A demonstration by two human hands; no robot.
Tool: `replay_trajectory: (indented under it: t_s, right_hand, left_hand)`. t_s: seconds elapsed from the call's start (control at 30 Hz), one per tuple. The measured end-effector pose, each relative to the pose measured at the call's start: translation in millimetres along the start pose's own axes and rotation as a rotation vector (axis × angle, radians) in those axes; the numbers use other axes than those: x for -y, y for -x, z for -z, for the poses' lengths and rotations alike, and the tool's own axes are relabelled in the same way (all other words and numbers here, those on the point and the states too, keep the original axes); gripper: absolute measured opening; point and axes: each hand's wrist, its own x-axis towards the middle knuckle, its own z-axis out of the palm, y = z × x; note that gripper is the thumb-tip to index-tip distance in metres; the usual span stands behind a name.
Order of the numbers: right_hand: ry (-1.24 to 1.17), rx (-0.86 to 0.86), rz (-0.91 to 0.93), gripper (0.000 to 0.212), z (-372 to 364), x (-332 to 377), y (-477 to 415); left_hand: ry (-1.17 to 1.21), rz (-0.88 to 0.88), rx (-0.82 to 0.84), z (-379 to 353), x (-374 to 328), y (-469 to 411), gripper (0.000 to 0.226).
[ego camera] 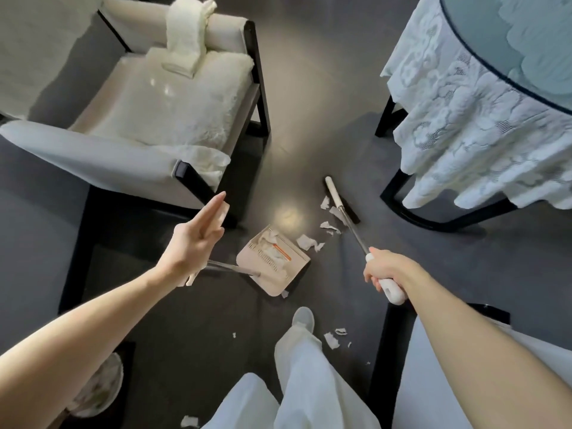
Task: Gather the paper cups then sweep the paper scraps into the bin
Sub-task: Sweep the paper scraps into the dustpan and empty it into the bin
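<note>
the white-handled metal broom is gripped by the right hand; the left hand is held flat, fingers straight. torn white paper scraps are scattered on the dark floor beside the beige plastic dustpan.

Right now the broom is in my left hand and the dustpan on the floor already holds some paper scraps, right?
Not quite. The head view shows the right hand gripping the broom, not the left hand. The dustpan on the floor does already hold paper scraps.

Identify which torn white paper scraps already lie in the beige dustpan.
The crumpled scraps beside the dustpan's orange strip; all others lie on the dark floor.
</note>
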Motion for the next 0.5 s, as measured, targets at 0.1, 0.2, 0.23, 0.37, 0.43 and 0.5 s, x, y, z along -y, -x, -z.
replay_trajectory:
  t_s: [0.1, 0.2, 0.23, 0.37, 0.43, 0.5]
  right_hand:
    - [0.01, 0.038, -0.015, 0.082, -13.3, 1.6, 7.7]
    - [-0.021, 0.055, -0.027, 0.087, -40.4, -5.5, 27.0]
    - [-0.028, 0.058, -0.031, 0.087, -52.9, -12.0, 36.0]
    - [-0.103, 0.071, -0.05, 0.087, -120.2, -62.7, 78.1]
    - [-0.144, 0.068, -0.06, 0.084, -161.1, -95.3, 102.0]
    - [-0.193, 0.089, -0.081, 0.08, -200.3, -126.8, 123.0]
  left_hand:
    - [0.004, -0.004, -0.073, 11.6, 7.2, 18.6, 0.074]
    - [0.034, -0.005, -0.109, 21.2, 28.4, 51.6, 0.069]
    - [0.041, -0.015, -0.115, 24.2, 36.0, 65.4, 0.069]
    - [0.067, -0.076, -0.123, 37.0, 70.6, 137.2, 0.074]
    - [0.084, -0.076, -0.122, 42.5, 90.1, 175.1, 0.073]
    - [0.107, -0.07, -0.111, 45.9, 106.6, 214.6, 0.074]
